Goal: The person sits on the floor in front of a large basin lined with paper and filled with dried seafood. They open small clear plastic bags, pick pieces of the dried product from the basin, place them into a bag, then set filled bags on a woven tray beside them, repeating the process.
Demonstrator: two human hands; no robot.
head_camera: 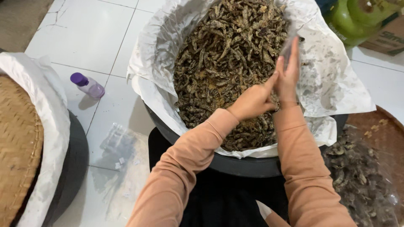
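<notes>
While the paper-lined basin (248,166) is heaped with dried fish (223,54), a clear bag (290,44), apparently unfilled, is pinched by the left hand (252,101) and right hand (288,77), beside packed bags (362,176).

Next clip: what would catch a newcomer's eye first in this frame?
The big dark basin lined with white paper, heaped with small brown dried fish, fills the middle. Above it, the left hand and right hand meet, the right one raised against a clear plastic bag. On the white tiled floor to the left lies a small purple-capped bottle.
</notes>
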